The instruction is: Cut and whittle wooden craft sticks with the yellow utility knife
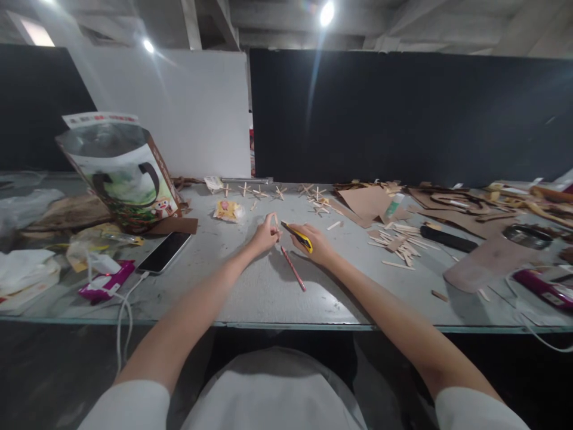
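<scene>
My left hand pinches a thin wooden stick, held upright above the middle of the table. Close on its right, my right hand is closed around a yellow utility knife, whose tip points left toward the stick. Between and below the hands a red patterned pencil lies slanted on the tabletop. Past the hands, several small star shapes made of crossed sticks lie along the back. To the right is a heap of loose wooden sticks.
On the left stand a large printed bag, a phone and a purple device with white cables. A small yellow packet lies behind my left hand. Rightward are brown cardboard, a glue stick, and a tilted pinkish cup.
</scene>
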Demonstrator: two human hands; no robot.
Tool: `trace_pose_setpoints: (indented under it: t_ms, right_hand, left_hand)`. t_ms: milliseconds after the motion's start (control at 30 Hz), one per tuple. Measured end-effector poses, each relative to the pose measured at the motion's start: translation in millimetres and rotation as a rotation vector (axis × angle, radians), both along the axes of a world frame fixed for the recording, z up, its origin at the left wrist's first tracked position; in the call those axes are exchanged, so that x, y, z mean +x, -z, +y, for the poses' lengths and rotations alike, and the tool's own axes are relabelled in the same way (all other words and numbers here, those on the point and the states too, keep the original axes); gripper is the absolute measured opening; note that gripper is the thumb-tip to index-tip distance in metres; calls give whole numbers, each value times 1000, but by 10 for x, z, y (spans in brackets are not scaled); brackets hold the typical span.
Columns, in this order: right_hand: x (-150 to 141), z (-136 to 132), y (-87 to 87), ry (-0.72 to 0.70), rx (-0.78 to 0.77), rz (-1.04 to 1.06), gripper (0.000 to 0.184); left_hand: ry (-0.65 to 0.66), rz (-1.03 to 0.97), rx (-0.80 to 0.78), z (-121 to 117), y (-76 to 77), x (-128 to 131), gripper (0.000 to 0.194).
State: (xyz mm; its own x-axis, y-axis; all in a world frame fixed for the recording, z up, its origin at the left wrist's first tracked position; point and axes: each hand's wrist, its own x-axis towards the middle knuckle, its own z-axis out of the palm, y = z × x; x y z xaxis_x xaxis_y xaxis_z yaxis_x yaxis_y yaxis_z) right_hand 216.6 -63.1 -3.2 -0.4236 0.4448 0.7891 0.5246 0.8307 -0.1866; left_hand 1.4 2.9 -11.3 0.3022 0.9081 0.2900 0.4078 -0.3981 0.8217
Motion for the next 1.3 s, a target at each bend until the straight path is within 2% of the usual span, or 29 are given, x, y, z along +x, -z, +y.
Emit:
trace_pose_setpoints:
  t_ms: [467, 800, 1300]
  right_hand:
    - [8, 7, 0, -6, -5, -57, 41]
    - [15, -6, -13, -6, -21, -89, 40]
    - [1, -11, -27, -11, -36, -135, 41]
  left_hand:
    - [7, 20, 12, 7, 8, -9, 79]
    - [-7, 25, 10, 19, 29, 12, 79]
    - [0, -27, 34, -54, -38, 22, 76]
